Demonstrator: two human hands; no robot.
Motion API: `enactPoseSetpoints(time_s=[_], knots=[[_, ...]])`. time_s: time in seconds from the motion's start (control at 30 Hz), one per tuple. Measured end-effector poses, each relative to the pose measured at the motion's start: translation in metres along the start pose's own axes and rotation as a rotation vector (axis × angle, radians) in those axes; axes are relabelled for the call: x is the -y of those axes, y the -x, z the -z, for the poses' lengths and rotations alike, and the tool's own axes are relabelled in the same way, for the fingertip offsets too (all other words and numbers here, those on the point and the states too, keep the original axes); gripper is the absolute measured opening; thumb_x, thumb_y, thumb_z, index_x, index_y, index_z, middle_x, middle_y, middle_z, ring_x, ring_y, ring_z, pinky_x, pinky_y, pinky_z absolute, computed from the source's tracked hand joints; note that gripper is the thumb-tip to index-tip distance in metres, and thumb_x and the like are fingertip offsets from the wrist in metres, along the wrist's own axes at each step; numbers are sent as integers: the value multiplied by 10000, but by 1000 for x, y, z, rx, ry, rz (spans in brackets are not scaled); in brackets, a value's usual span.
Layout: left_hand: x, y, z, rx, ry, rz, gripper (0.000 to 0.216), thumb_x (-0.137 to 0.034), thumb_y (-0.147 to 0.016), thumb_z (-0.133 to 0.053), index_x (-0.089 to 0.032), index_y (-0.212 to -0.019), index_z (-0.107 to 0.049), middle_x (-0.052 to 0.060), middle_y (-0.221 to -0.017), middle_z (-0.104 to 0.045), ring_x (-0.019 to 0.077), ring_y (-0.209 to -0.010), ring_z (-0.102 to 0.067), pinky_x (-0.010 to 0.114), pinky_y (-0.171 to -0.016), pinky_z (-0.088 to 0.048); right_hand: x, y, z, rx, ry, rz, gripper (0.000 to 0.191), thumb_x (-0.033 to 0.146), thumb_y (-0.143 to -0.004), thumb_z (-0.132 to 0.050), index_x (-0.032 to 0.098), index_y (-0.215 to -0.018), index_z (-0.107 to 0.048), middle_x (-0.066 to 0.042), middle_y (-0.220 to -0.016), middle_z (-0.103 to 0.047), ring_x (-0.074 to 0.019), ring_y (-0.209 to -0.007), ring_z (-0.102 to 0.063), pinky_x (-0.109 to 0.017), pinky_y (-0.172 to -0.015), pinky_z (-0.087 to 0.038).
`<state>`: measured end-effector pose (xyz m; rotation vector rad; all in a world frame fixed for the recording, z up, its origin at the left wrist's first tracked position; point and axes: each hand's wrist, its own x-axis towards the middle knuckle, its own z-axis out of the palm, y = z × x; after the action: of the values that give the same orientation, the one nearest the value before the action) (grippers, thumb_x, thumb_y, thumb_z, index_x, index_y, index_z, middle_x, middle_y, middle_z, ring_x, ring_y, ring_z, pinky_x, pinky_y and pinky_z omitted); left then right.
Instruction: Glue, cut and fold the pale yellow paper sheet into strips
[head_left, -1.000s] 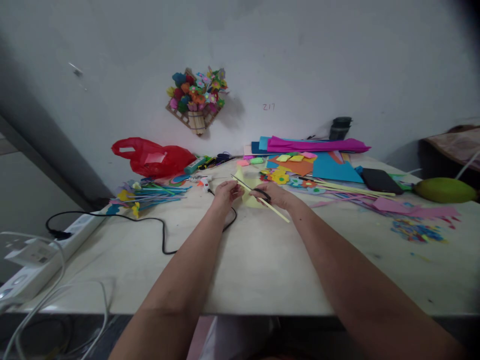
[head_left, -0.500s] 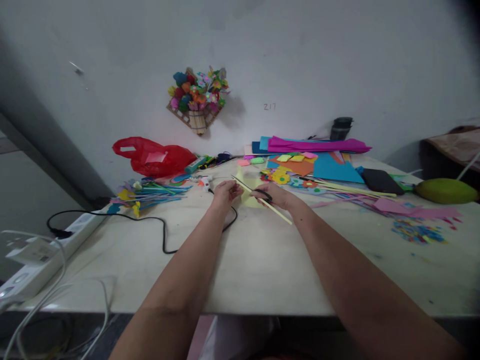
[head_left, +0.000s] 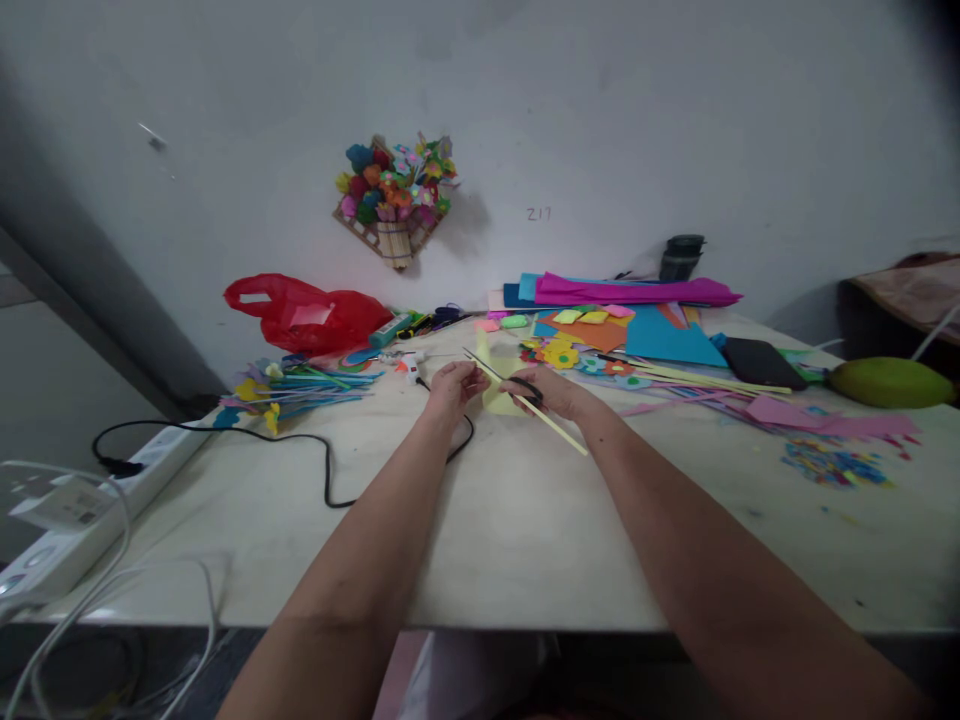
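My left hand [head_left: 454,388] pinches the far end of a thin pale yellow strip [head_left: 556,428], which slants down to the right. Closed round the black handles of a pair of scissors [head_left: 528,391] is my right hand [head_left: 556,392]. The scissor blades point up and to the left, along the strip and close to my left fingertips. I cannot tell whether the blades touch the strip. Behind and under both hands lies a pale yellow sheet [head_left: 501,402], partly hidden by them. A white glue gun [head_left: 411,368] with a black cord rests left of my left hand.
Finished craft flowers [head_left: 271,392] and a red plastic bag [head_left: 315,316] are at the left. Coloured sheets [head_left: 671,335], a dark phone [head_left: 761,362] and small colourful scraps [head_left: 836,463] spread over the right. A power strip [head_left: 105,505] lines the left edge.
The near end of the yellow strip has shifted slightly down and to the right. Both hands keep nearly the same position and grip.
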<state>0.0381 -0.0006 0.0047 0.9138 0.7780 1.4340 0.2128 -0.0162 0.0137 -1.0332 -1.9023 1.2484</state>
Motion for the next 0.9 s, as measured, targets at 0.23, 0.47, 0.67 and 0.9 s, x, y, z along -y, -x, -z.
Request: enactPoseSetpoints(time_s=[0.23, 0.47, 0.67, 0.9], knots=[[0, 0, 1, 13, 9, -10, 73, -143, -646, -597, -126, -662, -527, 11, -562, -579, 102, -533, -570, 262, -594, -499, -2, -2, -1, -19, 12, -3, 346, 460, -705, -592, 151, -599, -475, 39, -472, -455, -42, -362, -357, -180, -339, -229], [0, -1, 2, -5, 6, 2, 73, -153, -649, -600, -131, -658, -531, 7, -568, -577, 99, -531, -569, 245, -585, -496, -3, -4, -1, 2, -3, -6, 351, 473, -694, -597, 154, -612, -475, 44, -471, -447, -46, -368, -367, -177, -342, -235], [1, -2, 3, -21, 15, 0, 76, -152, -657, -607, -124, -671, -538, 14, -570, -579, 103, -529, -569, 258, -589, -499, -6, -4, 0, 18, -13, 14, 342, 463, -706, -589, 155, -607, -477, 44, -462, -458, -48, -356, -379, -183, -343, -232], [-1, -1, 1, -10, 9, 4, 72, -121, -660, -590, -145, -635, -527, 10, -542, -575, 106, -536, -563, 252, -586, -498, 0, -1, -1, 1, 2, -5, 313, 430, -732, -571, 148, -620, -497, 40, -462, -458, -45, -341, -360, -185, -322, -216]])
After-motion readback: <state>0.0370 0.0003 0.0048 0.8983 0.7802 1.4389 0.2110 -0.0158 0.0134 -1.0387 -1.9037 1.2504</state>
